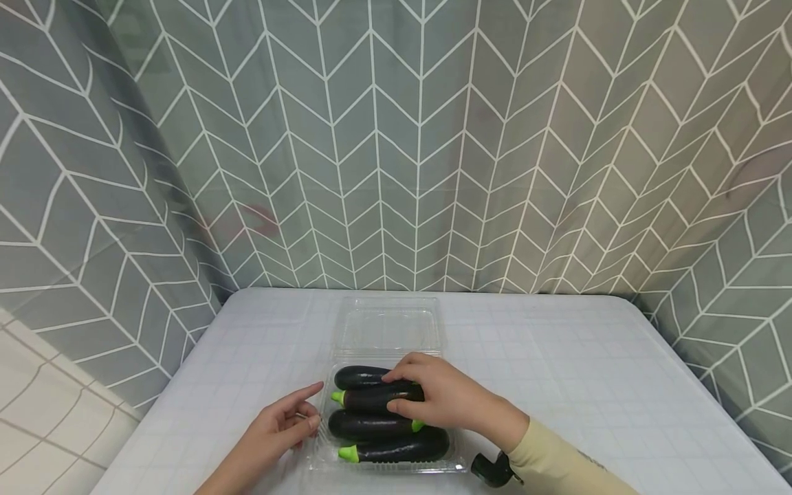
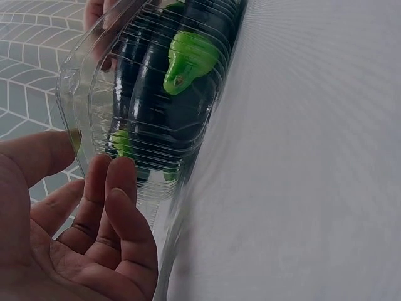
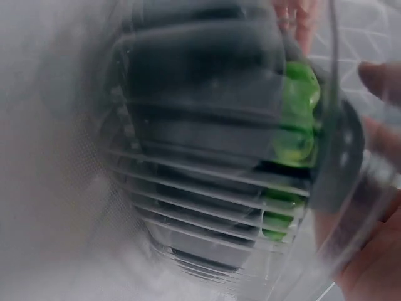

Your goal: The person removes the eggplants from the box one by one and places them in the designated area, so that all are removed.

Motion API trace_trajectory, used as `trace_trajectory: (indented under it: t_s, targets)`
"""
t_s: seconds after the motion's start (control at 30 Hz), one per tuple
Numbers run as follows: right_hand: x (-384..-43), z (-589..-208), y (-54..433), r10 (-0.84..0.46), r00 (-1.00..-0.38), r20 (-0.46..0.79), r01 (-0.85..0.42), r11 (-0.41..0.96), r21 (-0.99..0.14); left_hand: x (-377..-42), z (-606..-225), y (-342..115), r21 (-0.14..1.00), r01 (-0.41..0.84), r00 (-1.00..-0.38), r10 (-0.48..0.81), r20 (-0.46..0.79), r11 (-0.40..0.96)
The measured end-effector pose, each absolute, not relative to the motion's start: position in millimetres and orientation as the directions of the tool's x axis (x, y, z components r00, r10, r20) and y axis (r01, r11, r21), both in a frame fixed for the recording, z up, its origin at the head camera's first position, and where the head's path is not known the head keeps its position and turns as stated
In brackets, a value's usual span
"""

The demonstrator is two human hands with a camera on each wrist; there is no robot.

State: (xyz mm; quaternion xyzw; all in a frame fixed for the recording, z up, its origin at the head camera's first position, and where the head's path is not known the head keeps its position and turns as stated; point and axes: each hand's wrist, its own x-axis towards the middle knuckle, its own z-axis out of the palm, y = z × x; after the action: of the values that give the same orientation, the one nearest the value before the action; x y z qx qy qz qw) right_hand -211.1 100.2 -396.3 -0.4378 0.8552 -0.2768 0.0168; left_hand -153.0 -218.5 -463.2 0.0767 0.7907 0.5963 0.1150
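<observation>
Eggplants (image 1: 369, 425), four in all, are lying side by side in a clear plastic box (image 1: 456, 459), which we are seeing toward six o'clock on the white table (image 1: 557, 364). Its clear lid (image 1: 388, 330) is lying open at the box's twelve o'clock. Counting from the far side, the second eggplant (image 1: 371, 399) and fourth eggplant (image 1: 402, 445) are pointing their green stems toward nine o'clock; the first and third are pointing theirs toward three.

We are watching the right hand (image 1: 442, 395) coming over the box from about four o'clock, its fingers and thumb curling round the second eggplant from above. At nine o'clock, the left hand (image 1: 281, 419) is touching the box's edge with its thumb, its other fingers bending loosely, released.

A pale yellow sleeve (image 1: 569, 457) is running from the right wrist toward five o'clock, and we are facing a grey patterned curtain (image 1: 396, 137) at twelve.
</observation>
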Motion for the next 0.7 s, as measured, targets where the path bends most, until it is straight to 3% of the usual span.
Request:
trace_trajectory:
  t_s: [0.43,0.7]
  targets:
    - [-207.6,-394.4,93.0,-0.772,-0.619,0.14,-0.761,0.546,-0.351,-153.9,-464.2,-218.1,0.959,-0.026,-0.963,0.252,-0.1,0.282]
    - [-206.8,-393.2,91.1,-0.777,-0.607,0.168,-0.788,0.561,-0.254,-153.3,-463.3,-217.7,0.958,-0.023,-0.963,0.251,-0.098,0.286]
